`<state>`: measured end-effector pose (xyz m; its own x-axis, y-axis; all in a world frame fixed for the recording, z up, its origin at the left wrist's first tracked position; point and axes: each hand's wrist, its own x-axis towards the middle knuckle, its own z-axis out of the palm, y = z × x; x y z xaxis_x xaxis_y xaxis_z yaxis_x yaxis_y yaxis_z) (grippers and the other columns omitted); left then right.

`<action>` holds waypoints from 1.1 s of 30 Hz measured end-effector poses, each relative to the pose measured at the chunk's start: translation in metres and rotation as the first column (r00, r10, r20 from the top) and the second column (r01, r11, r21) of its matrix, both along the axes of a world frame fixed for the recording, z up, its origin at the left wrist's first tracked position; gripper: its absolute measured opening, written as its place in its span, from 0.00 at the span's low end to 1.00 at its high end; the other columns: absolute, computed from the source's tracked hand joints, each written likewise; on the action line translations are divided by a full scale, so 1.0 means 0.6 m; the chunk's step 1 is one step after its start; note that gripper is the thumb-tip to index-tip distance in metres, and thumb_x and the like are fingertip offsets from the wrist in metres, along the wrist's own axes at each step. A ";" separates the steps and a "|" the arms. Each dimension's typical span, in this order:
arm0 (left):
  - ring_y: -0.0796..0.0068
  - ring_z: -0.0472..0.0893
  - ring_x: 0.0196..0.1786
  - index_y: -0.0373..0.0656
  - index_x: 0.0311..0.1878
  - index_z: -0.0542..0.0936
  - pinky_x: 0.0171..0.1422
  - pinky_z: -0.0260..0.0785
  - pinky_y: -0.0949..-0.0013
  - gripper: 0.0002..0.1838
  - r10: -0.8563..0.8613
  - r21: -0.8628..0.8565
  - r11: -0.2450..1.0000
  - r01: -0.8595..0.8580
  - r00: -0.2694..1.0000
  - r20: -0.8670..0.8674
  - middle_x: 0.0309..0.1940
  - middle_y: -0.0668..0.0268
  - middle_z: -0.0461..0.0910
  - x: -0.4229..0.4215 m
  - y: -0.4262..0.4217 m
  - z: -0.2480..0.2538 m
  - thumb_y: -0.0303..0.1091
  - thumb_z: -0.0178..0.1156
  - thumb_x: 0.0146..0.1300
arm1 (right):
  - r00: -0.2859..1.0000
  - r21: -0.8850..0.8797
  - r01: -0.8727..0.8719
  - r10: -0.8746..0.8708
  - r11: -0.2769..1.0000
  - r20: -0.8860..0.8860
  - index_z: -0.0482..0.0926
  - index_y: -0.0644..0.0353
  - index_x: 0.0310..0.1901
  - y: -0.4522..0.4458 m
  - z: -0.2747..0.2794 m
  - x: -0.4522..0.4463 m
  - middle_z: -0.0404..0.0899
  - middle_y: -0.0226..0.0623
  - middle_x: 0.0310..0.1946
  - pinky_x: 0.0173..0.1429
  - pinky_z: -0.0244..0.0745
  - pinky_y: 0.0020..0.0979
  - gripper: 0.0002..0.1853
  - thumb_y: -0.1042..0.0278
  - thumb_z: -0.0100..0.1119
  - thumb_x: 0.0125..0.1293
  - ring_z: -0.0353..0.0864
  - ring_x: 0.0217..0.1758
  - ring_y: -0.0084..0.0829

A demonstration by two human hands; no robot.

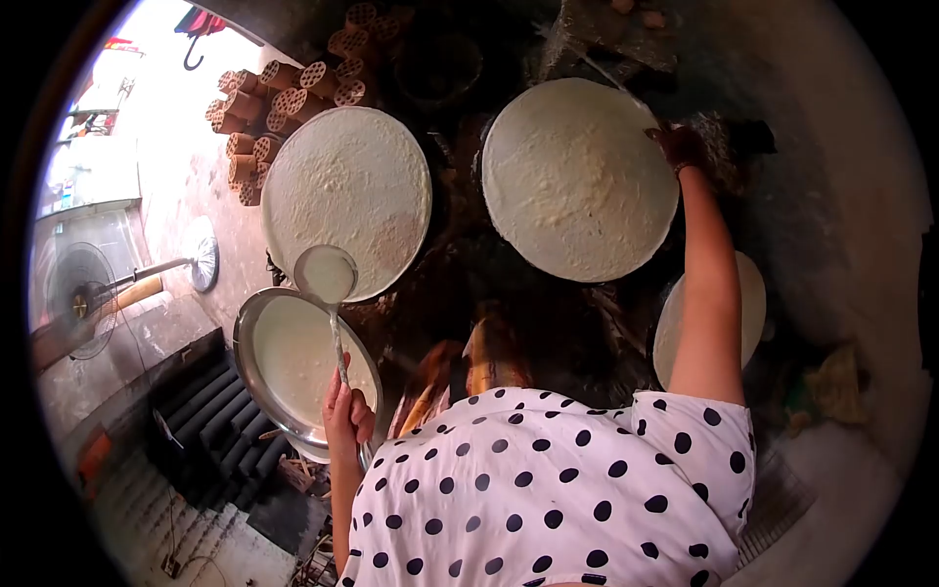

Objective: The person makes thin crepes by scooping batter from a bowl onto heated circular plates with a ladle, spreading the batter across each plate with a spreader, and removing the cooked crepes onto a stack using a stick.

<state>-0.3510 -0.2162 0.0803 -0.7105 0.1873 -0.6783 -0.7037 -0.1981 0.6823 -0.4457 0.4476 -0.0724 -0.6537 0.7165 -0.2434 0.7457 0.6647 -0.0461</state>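
Note:
My left hand [349,416] is closed round the handle of a ladle [326,275]. Pale liquid fills the ladle's bowl, which overlaps the lower edge of the left round, white-covered surface [344,196]. Below it, a metal basin [248,383] holds more of the pale batter [298,354]. At the right edge of a second round white surface [577,181], my right hand [682,149] looks dark and its fingers are curled. A thin stick [618,84] runs along that rim to the hand and appears to be in its grip.
Clay-coloured perforated cylinders [293,98] are stacked behind the left round surface. Dark cylinders [220,421] lie at lower left, near a fan [80,298]. Another pale disc [748,303] is partly behind my right arm. Long orange-brown pieces [494,357] lie in front of my body.

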 end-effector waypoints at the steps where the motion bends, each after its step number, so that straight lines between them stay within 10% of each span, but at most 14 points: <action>1: 0.84 0.53 0.08 0.45 0.72 0.56 0.11 0.48 0.78 0.24 -0.003 0.000 1.000 0.003 1.000 -0.002 0.14 0.74 0.56 -0.002 0.001 -0.002 0.33 0.41 0.74 | 0.999 -0.029 -0.011 0.012 1.000 0.041 0.82 0.45 0.48 -0.010 0.016 0.007 0.81 0.46 0.45 0.53 0.74 0.45 0.26 0.36 0.58 0.55 0.79 0.50 0.48; 4: 0.85 0.53 0.08 0.45 0.72 0.57 0.11 0.48 0.78 0.24 0.002 0.052 0.999 -0.003 1.000 0.004 0.14 0.75 0.56 -0.005 0.002 -0.015 0.33 0.41 0.74 | 0.980 -0.089 0.006 -0.023 0.996 -0.196 0.84 0.56 0.43 -0.009 0.017 0.038 0.83 0.46 0.40 0.49 0.75 0.42 0.29 0.38 0.65 0.49 0.82 0.44 0.46; 8: 0.85 0.54 0.09 0.46 0.72 0.57 0.11 0.48 0.78 0.24 0.011 0.072 0.997 -0.012 1.000 0.011 0.14 0.75 0.55 -0.003 0.000 -0.025 0.33 0.40 0.74 | 0.955 -0.107 -0.054 0.021 0.993 -0.294 0.83 0.45 0.46 0.028 -0.007 0.096 0.83 0.43 0.39 0.47 0.75 0.43 0.23 0.39 0.60 0.56 0.82 0.45 0.44; 13: 0.85 0.54 0.09 0.46 0.72 0.58 0.11 0.48 0.78 0.24 -0.009 0.117 0.993 0.009 1.000 -0.001 0.14 0.75 0.55 -0.003 -0.004 -0.019 0.33 0.40 0.74 | 0.688 -0.489 -0.212 -0.227 0.846 -0.690 0.84 0.52 0.39 -0.032 0.085 0.153 0.83 0.43 0.34 0.43 0.77 0.37 0.20 0.44 0.60 0.59 0.84 0.38 0.40; 17: 0.86 0.53 0.09 0.46 0.72 0.57 0.12 0.47 0.79 0.24 0.001 0.143 0.990 0.001 1.000 -0.014 0.15 0.76 0.55 0.002 -0.006 -0.015 0.33 0.40 0.74 | 0.725 0.159 -0.387 0.407 0.908 -0.556 0.84 0.59 0.39 -0.101 0.274 0.123 0.83 0.46 0.33 0.42 0.78 0.36 0.22 0.45 0.61 0.59 0.84 0.36 0.41; 20: 0.86 0.52 0.10 0.46 0.72 0.57 0.12 0.47 0.79 0.24 -0.017 0.171 0.985 0.022 0.999 -0.031 0.15 0.76 0.55 0.012 -0.024 -0.016 0.33 0.40 0.74 | 0.948 -0.194 -0.143 0.078 0.970 -0.309 0.79 0.65 0.42 -0.092 0.389 0.085 0.82 0.37 0.30 0.37 0.75 0.31 0.16 0.60 0.63 0.59 0.79 0.32 0.25; 23: 0.85 0.52 0.10 0.49 0.71 0.59 0.12 0.47 0.79 0.23 -0.029 0.205 0.978 0.041 0.998 -0.060 0.14 0.76 0.54 0.031 -0.044 -0.004 0.33 0.41 0.74 | 0.860 -0.343 0.019 -0.190 0.939 -0.473 0.79 0.67 0.40 -0.060 0.313 0.149 0.81 0.40 0.29 0.35 0.74 0.32 0.19 0.58 0.68 0.55 0.75 0.30 0.23; 24: 0.85 0.52 0.10 0.49 0.71 0.59 0.12 0.47 0.79 0.23 -0.036 0.202 0.978 0.049 0.997 -0.071 0.14 0.76 0.54 0.040 -0.053 0.001 0.33 0.41 0.74 | 0.740 -0.517 -0.169 -0.238 0.839 -0.629 0.80 0.67 0.37 -0.002 0.200 0.197 0.81 0.40 0.30 0.36 0.74 0.35 0.21 0.54 0.70 0.53 0.76 0.30 0.26; 26: 0.85 0.52 0.10 0.49 0.71 0.59 0.12 0.47 0.79 0.23 -0.061 0.208 0.975 0.078 0.995 -0.084 0.14 0.76 0.54 0.056 -0.079 -0.006 0.33 0.41 0.74 | 0.964 -0.065 -0.081 0.061 0.995 -0.257 0.79 0.69 0.34 0.010 0.036 0.291 0.81 0.44 0.29 0.38 0.74 0.38 0.23 0.51 0.70 0.53 0.80 0.32 0.32; 28: 0.85 0.53 0.10 0.49 0.71 0.60 0.12 0.47 0.79 0.23 -0.113 0.279 0.951 0.134 0.990 -0.087 0.14 0.76 0.54 0.073 -0.107 -0.017 0.33 0.41 0.74 | 0.792 -0.217 0.354 -0.415 0.910 -0.449 0.77 0.66 0.29 -0.128 -0.030 0.375 0.79 0.43 0.21 0.28 0.72 0.38 0.21 0.54 0.72 0.51 0.78 0.23 0.34; 30: 0.85 0.53 0.10 0.49 0.71 0.60 0.12 0.47 0.79 0.23 -0.215 0.263 0.934 0.240 0.969 -0.122 0.15 0.76 0.54 0.083 -0.127 -0.037 0.34 0.41 0.74 | 0.453 -0.591 0.321 -0.668 0.741 -0.591 0.77 0.63 0.28 -0.285 -0.034 0.467 0.76 0.37 0.18 0.21 0.66 0.32 0.16 0.60 0.73 0.51 0.74 0.17 0.28; 33: 0.85 0.54 0.11 0.50 0.70 0.60 0.12 0.47 0.80 0.23 -0.412 0.221 0.874 0.433 0.901 -0.135 0.15 0.76 0.55 0.105 -0.135 -0.066 0.34 0.42 0.74 | 0.026 -0.904 0.255 -0.937 0.344 -0.349 0.77 0.57 0.26 -0.498 0.073 0.628 0.71 0.27 0.14 0.16 0.58 0.25 0.09 0.67 0.69 0.53 0.65 0.12 0.20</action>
